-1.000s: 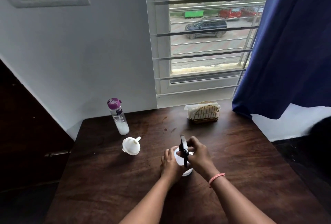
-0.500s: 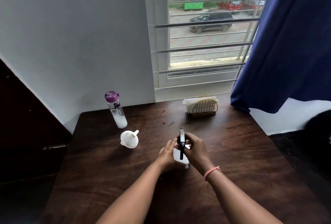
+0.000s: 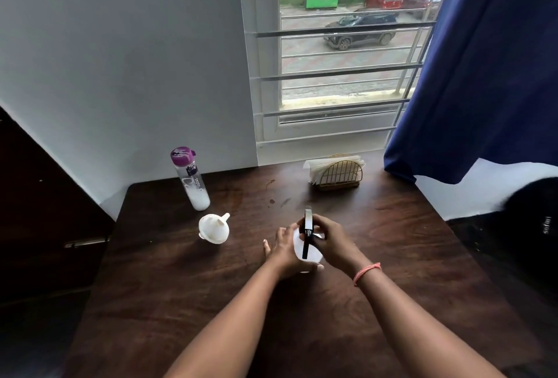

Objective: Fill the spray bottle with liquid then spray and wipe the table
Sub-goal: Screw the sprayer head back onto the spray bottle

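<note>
Two hands on the spray bottle

The spray bottle (image 3: 308, 249) stands upright mid-table (image 3: 181, 287); the left hand (image 3: 282, 249) wraps its body, the right hand (image 3: 330, 240) pinches the black top (image 3: 307, 223) (maybe twisting it).

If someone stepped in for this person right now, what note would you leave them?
Left hand: holds the white spray bottle on the table.
Right hand: grip round the black spray head, at the bottle's neck.
Funnel lies beside the purple-capped bottle, which stands with a little white liquid at its bottom. Napkins in the gold holder by the window.
Done: cannot tell whether it is filled.
Left: spraying and wiping.
</note>
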Demonstrator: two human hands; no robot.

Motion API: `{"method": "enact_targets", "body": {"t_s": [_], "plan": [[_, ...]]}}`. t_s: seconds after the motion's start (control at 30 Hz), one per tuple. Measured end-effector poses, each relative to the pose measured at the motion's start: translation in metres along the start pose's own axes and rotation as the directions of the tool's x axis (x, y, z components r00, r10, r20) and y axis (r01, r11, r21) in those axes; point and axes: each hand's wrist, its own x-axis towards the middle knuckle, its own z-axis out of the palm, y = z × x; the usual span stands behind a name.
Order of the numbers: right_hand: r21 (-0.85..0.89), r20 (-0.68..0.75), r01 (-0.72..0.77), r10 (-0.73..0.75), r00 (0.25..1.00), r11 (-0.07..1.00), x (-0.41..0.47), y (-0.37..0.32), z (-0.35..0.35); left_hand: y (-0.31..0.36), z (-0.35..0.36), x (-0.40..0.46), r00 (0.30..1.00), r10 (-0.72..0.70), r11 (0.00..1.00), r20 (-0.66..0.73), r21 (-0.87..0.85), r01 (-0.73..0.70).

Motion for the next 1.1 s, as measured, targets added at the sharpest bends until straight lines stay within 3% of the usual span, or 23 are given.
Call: {"method": "enact_targets", "body": {"t_s": [0.17, 0.6, 0.77, 0.93, 1.1], "plan": [[-0.123, -0.128, -0.015, -0.001, 0.992, 0.992, -0.007, 0.003, 0.009, -0.003, -0.005, 0.0, 0.997, 0.02, 0.998, 0.074, -0.057, -0.016], [-0.24, -0.32, -0.05, -0.03, 0.947, 0.969, -0.005, 0.006, 0.03, 0.014, 0.003, -0.021, 0.976, -0.061, 0.989, -0.21, -0.147, 0.03], [-0.238, -0.301, -0.084, 0.009, 0.954, 0.968, 0.0, 0.005, 0.029, 0.019, 0.008, -0.022, 0.958, -0.121, 0.983, -0.258, -0.166, 0.08], [-0.199, -0.091, -0.043, 0.026, 0.996, 0.979, 0.009, -0.001, 0.01, 0.019, 0.005, -0.017, 0.969, -0.114, 0.988, -0.219, -0.13, 0.087], [-0.319, -0.231, -0.037, -0.04, 0.972, 0.947, 0.003, -0.004, 0.015, 0.024, -0.001, -0.019, 0.974, -0.098, 0.994, -0.206, -0.068, 0.086]]}}
